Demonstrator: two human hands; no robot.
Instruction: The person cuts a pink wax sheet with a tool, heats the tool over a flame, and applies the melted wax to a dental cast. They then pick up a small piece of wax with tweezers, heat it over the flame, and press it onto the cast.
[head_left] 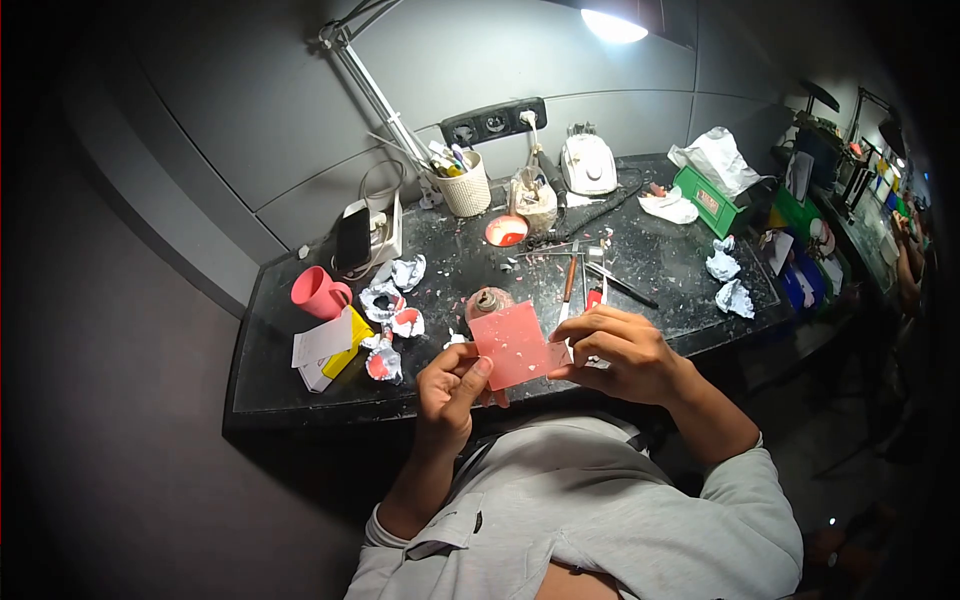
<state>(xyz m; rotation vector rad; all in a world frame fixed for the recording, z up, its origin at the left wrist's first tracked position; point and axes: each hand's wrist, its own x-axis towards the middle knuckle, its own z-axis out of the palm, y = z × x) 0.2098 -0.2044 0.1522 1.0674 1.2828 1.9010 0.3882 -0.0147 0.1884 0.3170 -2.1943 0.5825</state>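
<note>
The single view looks out from the wearer's head, facing forward and steeply down past the grey cloth-covered torso (620,500) at the bottom edge. The black, debris-speckled workbench (450,260) lies within arm's reach, spanning nine to three o'clock; the smooth grey panelled wall (620,100) rises behind it at twelve. Wide, curved framing darkens toward the corners. No second view shares this scene.
</note>
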